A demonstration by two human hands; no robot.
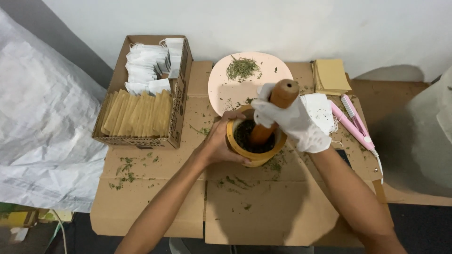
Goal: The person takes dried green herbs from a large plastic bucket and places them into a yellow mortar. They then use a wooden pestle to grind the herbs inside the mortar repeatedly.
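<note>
A yellow wooden mortar (256,155) with dark green crushed herbs inside stands on a cardboard surface (263,207). My left hand (221,141), bare, wraps around the mortar's left side. My right hand (292,120), in a white glove, grips a brown wooden pestle (284,92) whose lower end is down in the mortar. Just behind the mortar lies a pale pink plate (226,89) with a small heap of dried green herbs (242,68).
A cardboard box (181,94) at the left holds tan envelopes and white sachets. Tan paper squares (332,75) and a white cloth (322,110) lie at the right, beside a pink handheld tool (353,124). Herb crumbs are scattered over the cardboard. White sacks flank both sides.
</note>
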